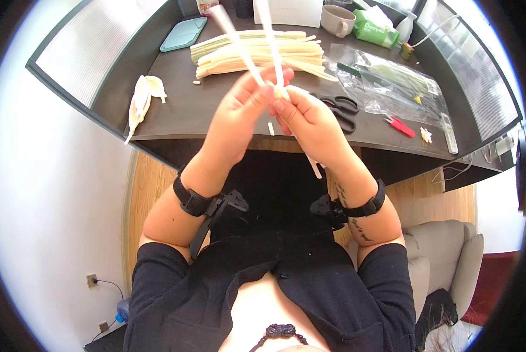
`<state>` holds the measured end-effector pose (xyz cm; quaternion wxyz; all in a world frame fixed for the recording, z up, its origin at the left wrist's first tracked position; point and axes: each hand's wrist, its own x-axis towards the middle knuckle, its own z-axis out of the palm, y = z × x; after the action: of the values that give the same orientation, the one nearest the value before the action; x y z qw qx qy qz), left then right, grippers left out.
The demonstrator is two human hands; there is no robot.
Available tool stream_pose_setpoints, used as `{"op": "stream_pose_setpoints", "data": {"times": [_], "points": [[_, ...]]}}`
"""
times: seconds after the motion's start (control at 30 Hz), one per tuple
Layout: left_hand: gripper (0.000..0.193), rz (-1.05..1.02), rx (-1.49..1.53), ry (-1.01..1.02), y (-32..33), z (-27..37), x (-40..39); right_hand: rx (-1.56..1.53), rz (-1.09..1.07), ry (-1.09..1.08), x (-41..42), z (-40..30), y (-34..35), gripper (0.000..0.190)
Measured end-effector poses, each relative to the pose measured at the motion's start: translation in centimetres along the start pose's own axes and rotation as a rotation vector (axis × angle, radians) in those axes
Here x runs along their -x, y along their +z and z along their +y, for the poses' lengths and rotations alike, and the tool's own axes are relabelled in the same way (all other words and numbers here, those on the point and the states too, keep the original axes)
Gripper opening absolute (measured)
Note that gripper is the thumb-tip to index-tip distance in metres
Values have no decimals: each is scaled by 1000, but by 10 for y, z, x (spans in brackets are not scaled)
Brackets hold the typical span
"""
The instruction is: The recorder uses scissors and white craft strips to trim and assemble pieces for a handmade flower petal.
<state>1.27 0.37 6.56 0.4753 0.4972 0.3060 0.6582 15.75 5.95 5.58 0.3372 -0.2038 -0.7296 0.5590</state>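
My left hand (240, 109) and my right hand (312, 121) meet above the desk's front edge. Between their fingertips is a small bunch of white chenille stems. One long stem (271, 44) rises nearly straight from the pinch; a second stem (240, 42) leans left and is blurred. Short tails (314, 167) of the stems hang below my right hand. My right thumb and forefinger pinch the joint, where a pale knot or wrap (281, 92) shows. My left thumb presses on the leaning stem. Behind my hands lie bundles of cream chenille stems (254, 55) and a greenish bundle (201, 50).
Black-handled scissors (345, 105) lie beside my right hand. Farther right are red thread snips (401, 126), a small white piece (426, 135) and clear plastic bags (377, 83). A white petal-like piece (140, 103) rests at left. A mug (335, 20) and tissue pack (375, 28) stand behind.
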Motion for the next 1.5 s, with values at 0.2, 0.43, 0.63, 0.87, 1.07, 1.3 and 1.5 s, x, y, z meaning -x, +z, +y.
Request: {"op": "stream_pose_setpoints", "data": {"times": [0.2,0.43,0.63,0.87,1.07,1.3,1.5], "points": [[33,-8,-75,-22,7,-9,3,136,122,-67,-2,-2,3,21],[26,111,-120,-40,-7,-12,5,585,178,-256,11,-20,-18,28],[22,-31,-199,-181,0,3,11,263,82,-268,7,-38,-36,29],[22,-143,-342,-171,12,4,16,45,-169,-140,5,-48,-35,17],[24,-73,-316,-135,2,-4,14,153,32,-344,-1,-37,-31,14],[23,-25,-316,-177,-1,-4,16,76,98,-189,3,-33,-27,17],[23,-64,-337,-216,2,-7,20,39,97,-116,-1,-36,-26,17]]}}
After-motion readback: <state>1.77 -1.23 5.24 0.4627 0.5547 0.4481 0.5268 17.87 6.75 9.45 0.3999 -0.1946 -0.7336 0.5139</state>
